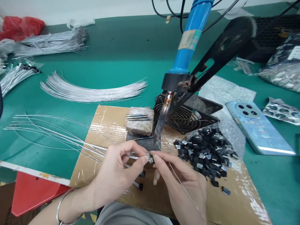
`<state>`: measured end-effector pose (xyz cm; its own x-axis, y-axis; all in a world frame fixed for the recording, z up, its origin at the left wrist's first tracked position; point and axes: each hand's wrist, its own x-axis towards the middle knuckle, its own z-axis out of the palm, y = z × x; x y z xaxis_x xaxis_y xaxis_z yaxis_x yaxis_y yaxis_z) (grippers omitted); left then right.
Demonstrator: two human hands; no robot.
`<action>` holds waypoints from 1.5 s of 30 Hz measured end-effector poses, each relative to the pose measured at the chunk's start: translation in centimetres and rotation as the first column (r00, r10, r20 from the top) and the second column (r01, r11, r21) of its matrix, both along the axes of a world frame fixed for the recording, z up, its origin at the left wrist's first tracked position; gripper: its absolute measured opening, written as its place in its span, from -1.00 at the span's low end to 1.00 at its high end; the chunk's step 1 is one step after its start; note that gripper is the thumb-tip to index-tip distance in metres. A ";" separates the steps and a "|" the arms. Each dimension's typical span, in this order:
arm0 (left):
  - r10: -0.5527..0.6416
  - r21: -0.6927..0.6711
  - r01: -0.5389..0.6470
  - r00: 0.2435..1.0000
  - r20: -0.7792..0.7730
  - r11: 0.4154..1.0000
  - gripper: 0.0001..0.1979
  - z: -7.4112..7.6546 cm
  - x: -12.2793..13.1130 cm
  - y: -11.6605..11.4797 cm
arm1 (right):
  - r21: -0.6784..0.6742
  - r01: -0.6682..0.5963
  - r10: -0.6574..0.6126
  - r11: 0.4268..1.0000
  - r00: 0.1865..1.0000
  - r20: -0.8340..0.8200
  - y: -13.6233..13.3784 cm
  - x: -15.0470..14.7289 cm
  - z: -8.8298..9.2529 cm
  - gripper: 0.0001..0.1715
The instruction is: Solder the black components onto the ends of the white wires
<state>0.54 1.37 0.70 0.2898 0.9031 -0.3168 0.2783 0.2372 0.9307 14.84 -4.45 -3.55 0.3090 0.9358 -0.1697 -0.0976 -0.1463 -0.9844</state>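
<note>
My left hand (122, 172) pinches the end of a thin white cable, right beside a small metal-and-black connector (151, 159). Fingertips of my right hand (178, 178) meet the connector from the other side. Across my right palm runs a thin strand of solder wire (182, 184), its upper end near the iron's tip. Just above both hands, a blue-handled soldering iron (185, 59) points down in a black bracket. Several white cables (58, 132) trail left from my left hand. Below my hands lie cable ends with black connectors (140, 186), partly hidden.
Cardboard (93, 125) covers the bench front. On it stand a block with metal-tipped wires (140, 125), a black fan (185, 115) and a heap of black connectors (206, 153). A phone (260, 128) lies right; a cable bundle (93, 90) lies behind.
</note>
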 end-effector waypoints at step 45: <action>0.044 0.042 -0.043 0.999 -0.029 0.998 -0.90 -0.4 0.8 0.5 | 0.286 -0.064 -0.165 0.956 0.690 0.705 -0.3 0.7 1.0 -0.83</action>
<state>1.33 1.82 0.25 0.2412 0.9272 -0.2865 0.2964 0.2107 0.9315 15.57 -4.74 -2.50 0.2758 0.8850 0.3752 0.6517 0.1148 -0.7498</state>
